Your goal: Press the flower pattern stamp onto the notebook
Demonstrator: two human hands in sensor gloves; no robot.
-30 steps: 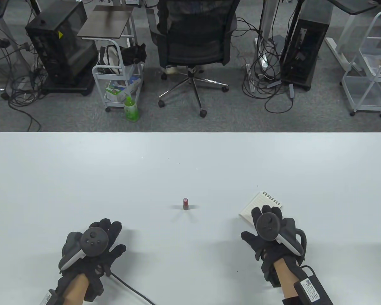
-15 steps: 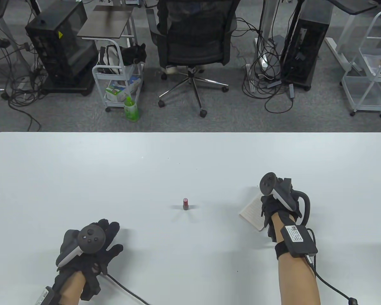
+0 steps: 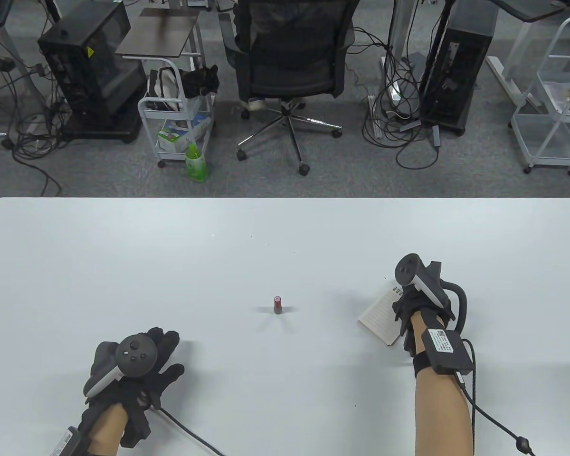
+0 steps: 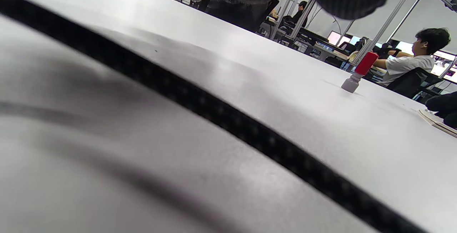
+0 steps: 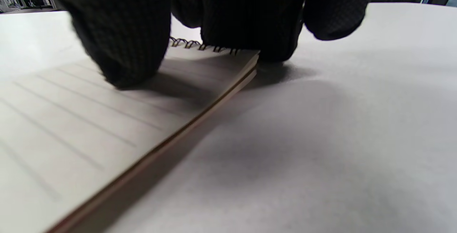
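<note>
Standing by the bench (image 3: 123,247), I'd say the job has barely started. The stamp (image 3: 277,304) is upright on its own in the middle, red cap up, with neither hand touching it, and the lined page shows no print that I can make out. The notebook (image 3: 380,317) lies open on the right, near the front edge, its spiral binding on the far side.

The right hand (image 3: 420,306) is on the notebook: in the right wrist view one of its fingers (image 5: 121,36) presses down on the page, another sits at the corner by the binding, and one more is on the bench just beside it (holding the pad steady, I'd guess, though I can't tell if they actually grasp it). The left hand (image 3: 135,368) rests flat at the near left with its fingers spread and released, holding nothing.

What's left, as I judge it, is everything that matters: pick up the stamp, bring it over, and press it on the page.

Nothing stands between stamp and notebook. A black cable (image 3: 190,430) trails from the left glove across the near bench, and another hangs off the right forearm. Beyond the far edge are an office chair (image 3: 289,61), a small cart (image 3: 178,118) and computer towers, all well apart from the work.
</note>
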